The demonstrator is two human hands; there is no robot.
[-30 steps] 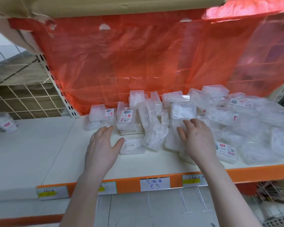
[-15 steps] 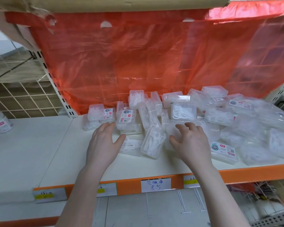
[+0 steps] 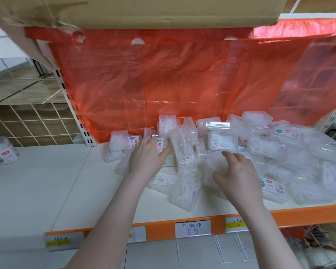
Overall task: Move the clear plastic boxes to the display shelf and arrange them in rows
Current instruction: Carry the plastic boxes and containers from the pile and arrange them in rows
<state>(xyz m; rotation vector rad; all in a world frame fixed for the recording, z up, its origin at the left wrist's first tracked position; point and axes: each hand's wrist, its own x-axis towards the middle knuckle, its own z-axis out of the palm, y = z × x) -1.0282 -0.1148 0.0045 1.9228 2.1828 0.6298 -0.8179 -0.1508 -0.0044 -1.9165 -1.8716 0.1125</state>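
Several clear plastic boxes of white floss picks lie in a loose heap (image 3: 264, 148) over the right half of the white display shelf (image 3: 62, 191). Some stand on edge, and some carry printed labels. My left hand (image 3: 146, 159) reaches into the heap's left end, fingers laid over a labelled box (image 3: 160, 144) with the thumb spread to the right. My right hand (image 3: 239, 175) is spread, fingers relaxed, over a blurred clear box (image 3: 213, 166) in the heap's middle. Another box (image 3: 222, 140) sits just beyond its fingertips. Neither hand plainly grips anything.
A red plastic sheet (image 3: 163, 84) hangs behind the heap. A cardboard box (image 3: 163, 10) overhangs from above. A round white tub (image 3: 3, 150) stands at the far left before a wire grid (image 3: 27, 123). The orange shelf edge (image 3: 299, 214) carries a handwritten price tag (image 3: 192, 229).
My left hand has moved forward from the bare shelf onto the labelled box at the back left. My right hand has shifted slightly left over the middle boxes, which look disturbed.
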